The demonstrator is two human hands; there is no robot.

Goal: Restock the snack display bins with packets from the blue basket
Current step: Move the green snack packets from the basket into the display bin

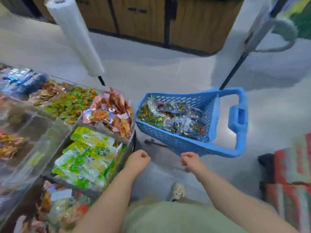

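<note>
Right now both hands hover low in front of the body, between the display and the basket. The left hand (pixel 139 158) has its fingers curled into a fist and holds nothing that shows. The right hand (pixel 190 159) is curled the same way, with nothing in it either.

The blue perforated plastic basket with the looped handle (pixel 175 142) sits just beyond the right hand, tilted so its open mouth faces the person. That likely keeps the heap of shiny foil snack packets (pixel 176 118) inside within easy reach. It is parked right beside the corner of the clear-walled plastic display bins (pixel 33 148), probably so each packet travels only a short way.

The bins keep one kind of snack apiece. Green-and-yellow sealed packets (pixel 84 157) fill the one nearest the left hand, and red-and-orange packets (pixel 112 111) are piled high in the one closest to the basket.

With no packet in hand, the next step looks like a reach into the basket. Which bin takes the foil packets I cannot tell.
</note>
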